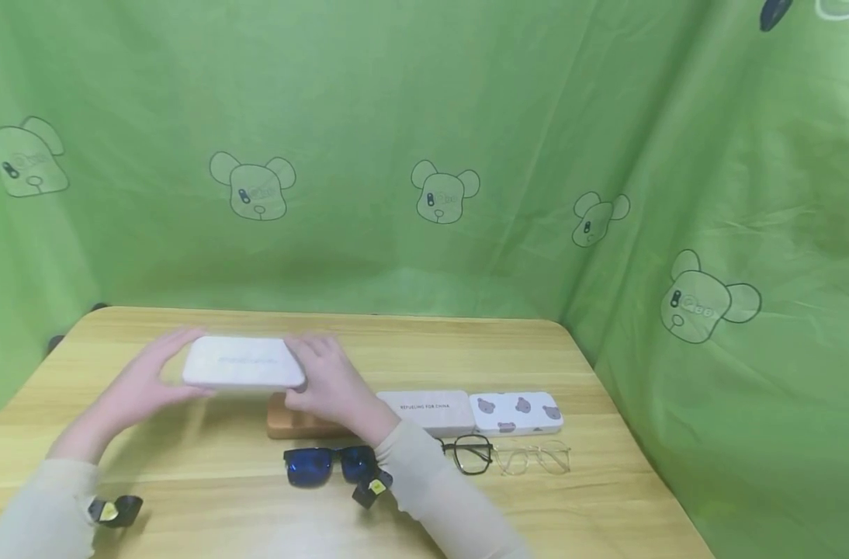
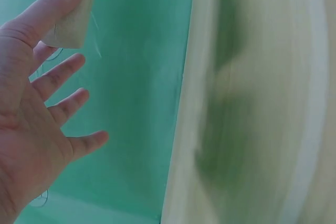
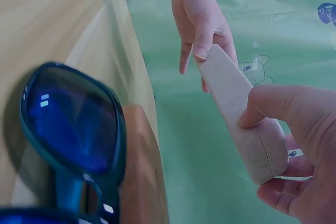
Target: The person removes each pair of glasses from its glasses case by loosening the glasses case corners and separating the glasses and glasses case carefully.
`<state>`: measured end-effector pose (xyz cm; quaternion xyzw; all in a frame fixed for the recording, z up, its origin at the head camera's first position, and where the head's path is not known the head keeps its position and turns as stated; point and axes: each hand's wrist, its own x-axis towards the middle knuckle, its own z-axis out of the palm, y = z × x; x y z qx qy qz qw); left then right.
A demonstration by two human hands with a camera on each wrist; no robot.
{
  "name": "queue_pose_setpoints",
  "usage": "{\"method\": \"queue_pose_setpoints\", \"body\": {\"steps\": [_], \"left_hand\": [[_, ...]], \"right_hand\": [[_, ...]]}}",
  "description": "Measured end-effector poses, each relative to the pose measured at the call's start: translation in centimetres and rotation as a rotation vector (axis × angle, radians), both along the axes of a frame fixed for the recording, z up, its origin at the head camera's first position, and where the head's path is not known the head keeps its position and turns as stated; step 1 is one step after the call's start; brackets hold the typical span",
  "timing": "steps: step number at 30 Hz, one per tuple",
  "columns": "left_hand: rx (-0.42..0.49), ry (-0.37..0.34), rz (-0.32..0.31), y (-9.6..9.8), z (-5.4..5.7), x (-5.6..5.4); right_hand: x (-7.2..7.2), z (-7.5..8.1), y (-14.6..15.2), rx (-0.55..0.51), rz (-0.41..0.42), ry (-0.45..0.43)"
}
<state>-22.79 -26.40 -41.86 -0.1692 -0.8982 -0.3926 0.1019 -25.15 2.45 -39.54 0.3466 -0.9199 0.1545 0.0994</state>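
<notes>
A closed whitish glasses case (image 1: 243,363) is held up over the left part of the table between both hands. My left hand (image 1: 141,380) pinches one end with thumb and forefinger, while its other fingers spread apart in the left wrist view. At the opposite end, my right hand (image 1: 330,380) grips the case, thumb along the side facing me and fingers around the end. A seam runs along the case (image 3: 231,93) in the right wrist view. Below the right wrist lie dark sunglasses with blue lenses (image 1: 309,467), partly overlapped by the wrist camera.
A brown case (image 1: 302,425), a pale case with lettering (image 1: 427,419) and a white bear-print case (image 1: 525,411) lie in a row. In front are black-framed glasses (image 1: 490,458), partly behind the right sleeve, and thin-framed clear glasses (image 1: 525,448). Green curtain (image 1: 369,264) surrounds the table.
</notes>
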Motion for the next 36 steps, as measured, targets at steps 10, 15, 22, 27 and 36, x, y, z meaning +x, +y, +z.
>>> {"method": "queue_pose_setpoints", "body": {"steps": [10, 15, 22, 27, 36], "left_hand": [[-0.006, -0.013, 0.018, -1.7, -1.0, 1.6], [-0.015, -0.004, 0.028, -2.6, -1.8, 2.1], [-0.034, -0.037, 0.043, -3.3, -2.3, 2.5], [-0.057, -0.073, 0.037, -3.7, -2.2, 2.7], [-0.074, -0.076, 0.004, -4.4, -3.0, 2.7]], "right_hand": [[1.1, -0.9, -1.6, -0.010, 0.013, -0.026], [1.4, -1.3, -2.5, 0.003, 0.010, -0.034], [1.9, -1.8, -3.6, 0.034, -0.015, -0.039], [2.3, -2.1, -4.3, 0.075, -0.034, -0.055], [2.2, -2.6, -5.2, 0.141, -0.054, -0.103]]}}
